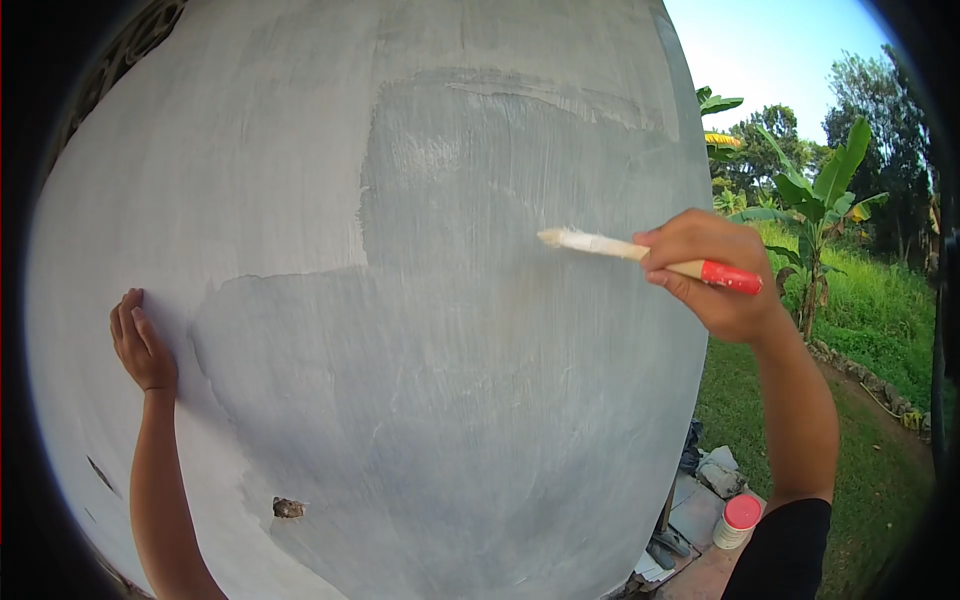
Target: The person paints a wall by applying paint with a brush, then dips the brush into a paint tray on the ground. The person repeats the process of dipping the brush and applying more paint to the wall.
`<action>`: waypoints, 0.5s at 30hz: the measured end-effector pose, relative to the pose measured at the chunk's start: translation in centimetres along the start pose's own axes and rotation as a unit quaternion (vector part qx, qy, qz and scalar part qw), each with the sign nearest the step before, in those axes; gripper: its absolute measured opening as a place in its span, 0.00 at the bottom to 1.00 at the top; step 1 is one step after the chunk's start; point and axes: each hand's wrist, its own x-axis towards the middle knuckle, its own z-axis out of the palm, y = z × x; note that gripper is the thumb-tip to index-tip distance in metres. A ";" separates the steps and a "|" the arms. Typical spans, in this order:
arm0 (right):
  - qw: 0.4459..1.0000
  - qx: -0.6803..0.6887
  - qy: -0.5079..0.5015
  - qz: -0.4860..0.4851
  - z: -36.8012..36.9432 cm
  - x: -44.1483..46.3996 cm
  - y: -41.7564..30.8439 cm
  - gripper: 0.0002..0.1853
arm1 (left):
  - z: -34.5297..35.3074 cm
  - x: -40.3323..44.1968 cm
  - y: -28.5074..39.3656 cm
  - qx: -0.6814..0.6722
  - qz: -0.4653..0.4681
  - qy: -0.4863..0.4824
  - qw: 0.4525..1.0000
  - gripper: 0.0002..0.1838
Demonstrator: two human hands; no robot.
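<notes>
By the fingers (pixel 690 246) of the right hand (pixel 715 275), at 3 o'clock, a brush (pixel 605 247) is gripped closely around its shank. The brush is held at 2 o'clock from centre, its tip aimed at 9 o'clock and tilted slightly upward. A cream tip is seen, then a white-coated stretch, bare pale wood and a red butt flecked with white. Whether the wall (pixel 450 330) is touched by the tip cannot be told.

At 9 o'clock the left hand (pixel 145 350) is rested against the wall, its fingers extended upward, close together, with nothing held.

The wall is covered in grey, streaked upright; a darker, ragged-edged patch is spread through the middle, bordered by paler grey toward 9 and 11 o'clock. It is broken by a small hole (pixel 289 509) between 7 and 8 o'clock.

Beyond, a red-lidded tub (pixel 736 530) is seen at 4 o'clock, beside a black sleeve (pixel 785 555). A banana plant (pixel 842 168) is seen between 2 and 3 o'clock.
</notes>
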 end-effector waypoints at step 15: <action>0.978 -0.083 -0.163 0.097 15.8 -23.9 -14.4 0.08 | -14.1 -4.9 4.1 -0.251 -0.052 -0.164 0.953 0.23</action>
